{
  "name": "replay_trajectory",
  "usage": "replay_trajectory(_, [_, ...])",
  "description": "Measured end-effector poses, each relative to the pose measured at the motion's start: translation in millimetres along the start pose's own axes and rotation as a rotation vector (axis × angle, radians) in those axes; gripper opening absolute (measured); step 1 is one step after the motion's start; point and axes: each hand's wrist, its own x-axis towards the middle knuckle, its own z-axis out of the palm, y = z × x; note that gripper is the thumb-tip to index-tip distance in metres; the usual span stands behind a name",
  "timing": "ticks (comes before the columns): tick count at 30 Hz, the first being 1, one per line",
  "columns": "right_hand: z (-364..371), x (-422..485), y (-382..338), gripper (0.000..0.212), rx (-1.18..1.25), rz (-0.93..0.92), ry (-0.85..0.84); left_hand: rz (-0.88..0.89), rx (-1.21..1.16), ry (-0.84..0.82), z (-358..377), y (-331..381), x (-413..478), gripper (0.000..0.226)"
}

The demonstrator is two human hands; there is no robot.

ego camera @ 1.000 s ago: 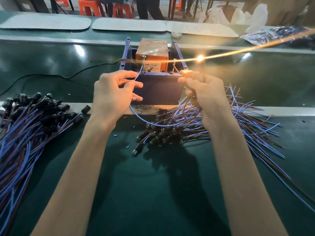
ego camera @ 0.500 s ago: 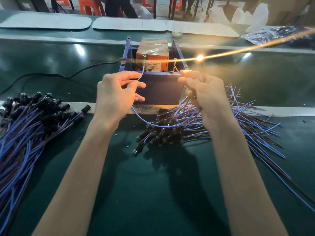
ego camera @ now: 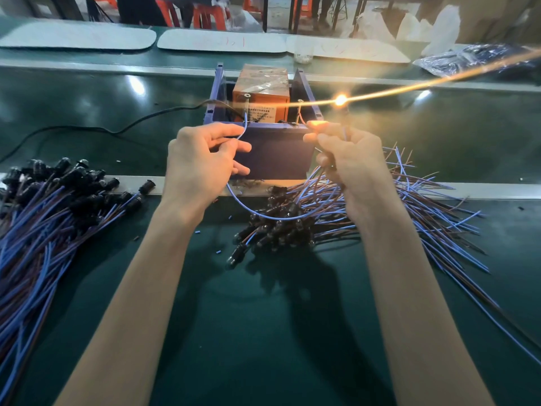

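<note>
The left hand (ego camera: pixel 202 165) pinches a thin blue wire (ego camera: pixel 263 213) between thumb and forefinger, the other fingers loosely curled under. The wire is smooth and flexible. From the pinch its short end rises to a screw on the orange unit (ego camera: pixel 260 92), and the long part hangs in a soft loop over to the right hand (ego camera: pixel 351 168). This hand is closed around the other end of the wire, fingers curled tight, fingertips lit orange. Just above it a small lamp (ego camera: pixel 340 100) burns; the glare hides its shape and throws a bright streak across the view.

The orange unit is a block wrapped in shiny tape, and it sits in a blue plastic box (ego camera: pixel 275 153) with straight walls, directly behind both hands. A black cable (ego camera: pixel 117 130) runs from the box to the left over the glossy green belt (ego camera: pixel 263 317).

Under the loop lies a pile (ego camera: pixel 292 227) of the same parts – black round sockets with blue and brown wires fanning out to the right. A second pile (ego camera: pixel 44 215) lies at the left edge. A flat metal strip (ego camera: pixel 483 190) crosses the belt between the piles and the box
</note>
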Motion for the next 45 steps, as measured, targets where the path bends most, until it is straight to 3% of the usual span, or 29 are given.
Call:
replay_trajectory(6, [0.2,0.2,-2.1,0.02,0.012,0.035,0.019,0.001,0.012,-0.015,-1.7,4.3,-1.7,0.022])
replay_trajectory(12, [-2.7,5.9,-6.0,0.044,0.238,0.068,0.085,-0.04,-0.062,0.003,-6.0,6.7,0.5,0.025])
replay_trajectory(17, [-3.7,6.9,-5.1,0.052,-0.075,0.079,0.114,-0.054,-0.063,-0.003,-9.9,5.9,2.0,0.022])
replay_trajectory(20, [-4.7,5.6,-3.8,0.053,-0.144,0.068,0.093,-0.069,-0.056,-0.024,-10.7,5.2,2.8,0.022])
replay_trajectory(31, [-1.8,-2.1,-14.3,0.043,0.168,0.06,0.012,-0.088,-0.026,-0.058,-15.7,0.9,5.0,0.023])
replay_trajectory(38, [-4.9,-4.9,-17.7,0.034,0.322,-0.034,0.058,-0.166,0.157,-0.276,-16.3,-7.2,5.4,0.017])
replay_trajectory(45, [-8.7,-4.8,-25.3,0.033,0.46,-0.115,0.126,-0.198,0.257,-0.274,-29.3,-22.2,13.3,0.015])
